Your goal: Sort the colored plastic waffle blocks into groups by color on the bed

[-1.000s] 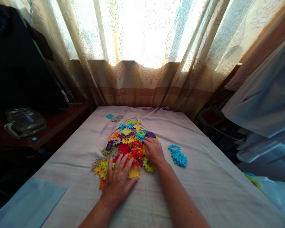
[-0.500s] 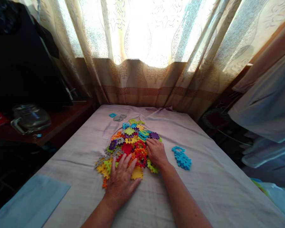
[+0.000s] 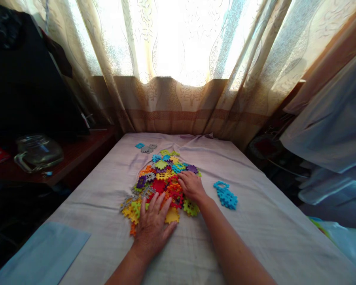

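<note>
On wrinkled cloth (image 3: 255,221), notched plastic tiles (image 3: 161,182), flat hands (image 3: 154,225)

One head-worn camera looks forward and down across the bed (image 3: 255,237) toward the curtains (image 3: 178,59).

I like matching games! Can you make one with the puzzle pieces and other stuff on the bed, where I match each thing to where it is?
Things:
1. Left hand
2. Separate bunch of blue plastic interlocking pieces
3. Clear glass jug
4. Two small grey and blue plastic pieces

Places:
A. On the dark wooden side table, left of the bed
B. Flat on the near edge of the multicoloured pile of plastic pieces
C. Beyond the pile, towards the curtain
D. On the pale bedsheet, just right of the right hand

Pairs: 1-B, 2-D, 3-A, 4-C
</note>
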### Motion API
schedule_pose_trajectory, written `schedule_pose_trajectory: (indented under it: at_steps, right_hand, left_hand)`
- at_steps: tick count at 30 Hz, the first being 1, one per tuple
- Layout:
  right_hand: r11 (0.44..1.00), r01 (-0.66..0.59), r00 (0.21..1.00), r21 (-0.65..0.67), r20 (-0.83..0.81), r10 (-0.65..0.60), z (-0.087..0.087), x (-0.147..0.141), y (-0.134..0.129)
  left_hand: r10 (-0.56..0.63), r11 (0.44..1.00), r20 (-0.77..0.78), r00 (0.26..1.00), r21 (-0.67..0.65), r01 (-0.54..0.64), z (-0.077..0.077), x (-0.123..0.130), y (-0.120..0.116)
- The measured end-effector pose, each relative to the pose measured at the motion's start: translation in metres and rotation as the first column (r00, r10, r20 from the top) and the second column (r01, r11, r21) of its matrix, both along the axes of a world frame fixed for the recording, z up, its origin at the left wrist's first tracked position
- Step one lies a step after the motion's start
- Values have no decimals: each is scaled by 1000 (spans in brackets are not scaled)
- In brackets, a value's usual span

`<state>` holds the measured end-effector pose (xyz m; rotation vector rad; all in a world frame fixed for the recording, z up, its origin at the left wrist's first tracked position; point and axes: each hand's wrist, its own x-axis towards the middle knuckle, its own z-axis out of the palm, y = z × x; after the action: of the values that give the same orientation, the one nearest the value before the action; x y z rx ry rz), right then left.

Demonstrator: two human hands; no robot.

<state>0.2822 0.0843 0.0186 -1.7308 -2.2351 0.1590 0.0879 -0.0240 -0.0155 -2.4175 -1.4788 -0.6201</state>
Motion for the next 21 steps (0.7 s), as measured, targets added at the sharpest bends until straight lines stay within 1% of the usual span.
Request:
schedule_pose_trajectory:
  at_steps: [5, 8, 10, 12, 13, 15, 17, 19, 21]
  right_hand:
    - [997, -22, 995, -74, 96, 29, 10, -3, 19]
    - [997, -64, 988, -53, 138, 70, 14, -8, 25]
    - [995, -97, 986, -6, 133, 97, 15, -10, 25]
    - [993, -103, 992, 65, 83, 98, 13, -8, 21]
    - [990, -87, 996, 109, 37, 84, 12, -6, 18]
    - [980, -37, 994, 195, -90, 55, 7, 1, 9]
    - [967, 15, 972, 253, -232, 46, 2, 11, -2]
    - [960, 63, 942, 271, -334, 33, -2, 24, -12]
    - [957, 132, 926, 258, -375, -26, 0, 40, -20]
  left_hand:
    - [-2, 1000, 18, 1000, -1, 2, -2, 0, 1]
    - [-6, 1000, 23, 1000, -2, 6, -4, 0, 1]
    - [-5, 1000, 26, 1000, 2, 5, -4, 0, 1]
    - [-7, 1000, 27, 1000, 7, 7, -5, 0, 1]
    - [-8, 1000, 27, 1000, 9, 7, -5, 0, 0]
    - [-11, 1000, 27, 1000, 12, 11, -5, 0, 0]
    - [-14, 1000, 27, 1000, 10, 13, -4, 0, 0]
    - [-16, 1000, 28, 999, 9, 16, -3, 0, 0]
    - [-15, 1000, 30, 999, 8, 14, -3, -1, 0]
